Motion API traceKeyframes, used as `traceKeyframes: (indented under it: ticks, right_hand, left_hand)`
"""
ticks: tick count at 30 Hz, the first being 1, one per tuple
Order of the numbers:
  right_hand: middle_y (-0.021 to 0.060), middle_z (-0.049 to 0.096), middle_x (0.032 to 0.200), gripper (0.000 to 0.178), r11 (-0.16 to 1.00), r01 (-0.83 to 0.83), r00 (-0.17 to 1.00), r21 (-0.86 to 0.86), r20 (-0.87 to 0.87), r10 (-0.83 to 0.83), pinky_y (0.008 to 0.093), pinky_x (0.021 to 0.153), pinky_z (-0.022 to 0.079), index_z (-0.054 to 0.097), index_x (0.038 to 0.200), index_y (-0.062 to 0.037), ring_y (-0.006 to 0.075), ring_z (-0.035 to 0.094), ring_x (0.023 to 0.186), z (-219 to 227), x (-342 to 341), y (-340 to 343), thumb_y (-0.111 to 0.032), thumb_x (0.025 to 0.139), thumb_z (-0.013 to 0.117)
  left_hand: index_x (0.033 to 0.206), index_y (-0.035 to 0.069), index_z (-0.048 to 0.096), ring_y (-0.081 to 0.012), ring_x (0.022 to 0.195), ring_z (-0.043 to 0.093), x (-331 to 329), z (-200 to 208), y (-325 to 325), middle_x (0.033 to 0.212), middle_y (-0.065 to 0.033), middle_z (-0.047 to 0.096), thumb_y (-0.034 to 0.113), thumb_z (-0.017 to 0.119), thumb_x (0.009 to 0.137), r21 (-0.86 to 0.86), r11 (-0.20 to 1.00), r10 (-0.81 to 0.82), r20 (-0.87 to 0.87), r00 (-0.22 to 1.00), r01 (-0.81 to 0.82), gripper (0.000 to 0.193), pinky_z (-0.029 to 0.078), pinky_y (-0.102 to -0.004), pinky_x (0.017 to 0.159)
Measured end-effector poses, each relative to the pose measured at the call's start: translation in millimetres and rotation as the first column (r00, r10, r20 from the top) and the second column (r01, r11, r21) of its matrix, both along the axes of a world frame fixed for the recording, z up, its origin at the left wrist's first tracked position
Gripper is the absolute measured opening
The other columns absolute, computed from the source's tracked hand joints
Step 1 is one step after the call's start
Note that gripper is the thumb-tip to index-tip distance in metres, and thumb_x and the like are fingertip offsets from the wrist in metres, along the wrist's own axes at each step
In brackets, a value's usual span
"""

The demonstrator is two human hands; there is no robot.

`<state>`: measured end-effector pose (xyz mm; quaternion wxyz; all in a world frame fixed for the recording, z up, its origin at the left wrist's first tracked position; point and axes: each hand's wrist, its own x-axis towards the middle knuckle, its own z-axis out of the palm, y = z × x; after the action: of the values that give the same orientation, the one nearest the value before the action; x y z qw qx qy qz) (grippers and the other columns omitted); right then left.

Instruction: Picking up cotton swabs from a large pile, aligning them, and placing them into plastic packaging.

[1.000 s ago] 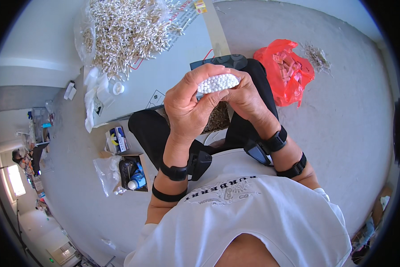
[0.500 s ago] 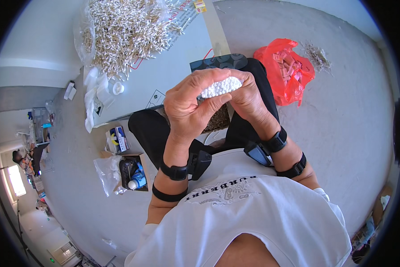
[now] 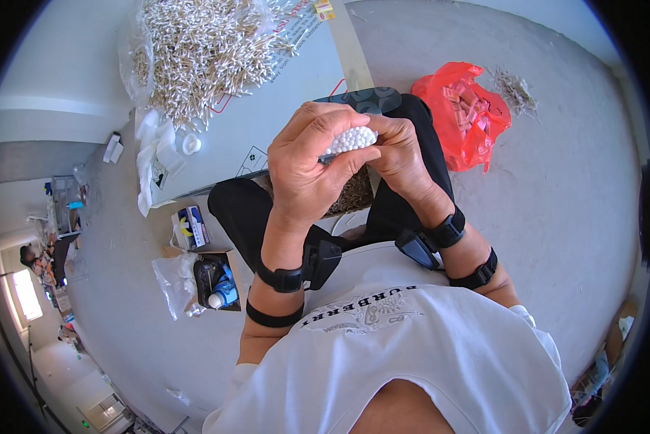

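Observation:
A tight bundle of cotton swabs [image 3: 355, 139] is held above my lap, its round white tips facing me. My left hand [image 3: 303, 155] curls round the bundle from the left, thumb below and fingers above. At the bundle's right end, the fingers and thumb of my right hand [image 3: 399, 150] press together on it. The sticks are hidden behind the tips and my fingers. Beyond my hands, a large heap of loose cotton swabs [image 3: 202, 61] lies on clear plastic on the light grey table [image 3: 307, 76].
A red plastic bag [image 3: 449, 148] holding pink packs [image 3: 471, 108] stands on the floor at right, with scattered sticks [image 3: 514, 90] beyond it. White rolls [image 3: 169, 153] lie at the table's near left corner. Left of my legs stands a carton with a blue bottle [image 3: 225, 293].
The visible patch of white tips has become narrower. My right fingers have shifted left and closed in on the bundle's right end. My left hand stays wrapped round it.

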<state>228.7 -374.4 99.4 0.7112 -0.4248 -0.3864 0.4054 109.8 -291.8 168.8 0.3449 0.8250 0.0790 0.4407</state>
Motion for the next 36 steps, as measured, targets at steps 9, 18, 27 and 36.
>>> traceKeyframes:
  ticks: [9,18,27,36]
  right_hand:
    - [0.0027,0.068,0.092,0.025,0.995,0.085,0.975,0.047,-0.207,-0.074,0.0253,0.083,0.05,0.066,0.102,0.0009,0.009,0.062,0.086,1,13,-1,-0.001,0.08,0.075]
    - [0.002,0.067,0.093,0.024,0.995,0.103,0.993,-0.003,-0.05,-0.103,0.0226,0.071,0.05,0.067,0.101,0.001,0.0077,0.061,0.085,14,13,-6,0.001,0.078,0.076]
    - [0.0089,0.063,0.094,0.034,0.936,0.303,0.713,0.18,0.609,-0.348,0.0294,0.068,0.051,0.063,0.098,-0.0005,0.0213,0.065,0.08,38,9,-11,0.008,0.066,0.071]
    - [0.0103,0.064,0.093,0.033,0.939,0.253,0.749,0.232,0.567,-0.342,0.0281,0.065,0.051,0.063,0.1,-0.0001,0.0194,0.065,0.077,34,6,-10,0.007,0.069,0.07]
  left_hand:
    - [0.094,0.001,0.065,-0.0109,0.077,0.061,-8,-14,8,0.086,-0.0045,0.067,0.005,0.078,0.077,-0.374,0.916,0.1,-0.133,0.986,-0.143,0.021,0.05,-0.0251,0.069]
    - [0.105,-0.002,0.061,-0.012,0.089,0.061,-9,-39,9,0.097,-0.0064,0.065,0.003,0.077,0.079,-0.761,0.636,-0.022,0.151,0.988,0.13,0.031,0.05,-0.0265,0.082]
    - [0.098,0.008,0.07,-0.0233,0.1,0.057,-5,-2,11,0.101,-0.0056,0.063,0.013,0.086,0.058,-0.103,0.995,-0.032,-0.128,0.991,0.019,0.043,0.048,-0.0341,0.083]
    - [0.086,0.005,0.068,-0.0225,0.087,0.06,-2,0,11,0.089,-0.0057,0.064,0.011,0.085,0.062,0.048,0.999,0.001,-0.02,1.0,0.0,0.03,0.049,-0.0326,0.077]
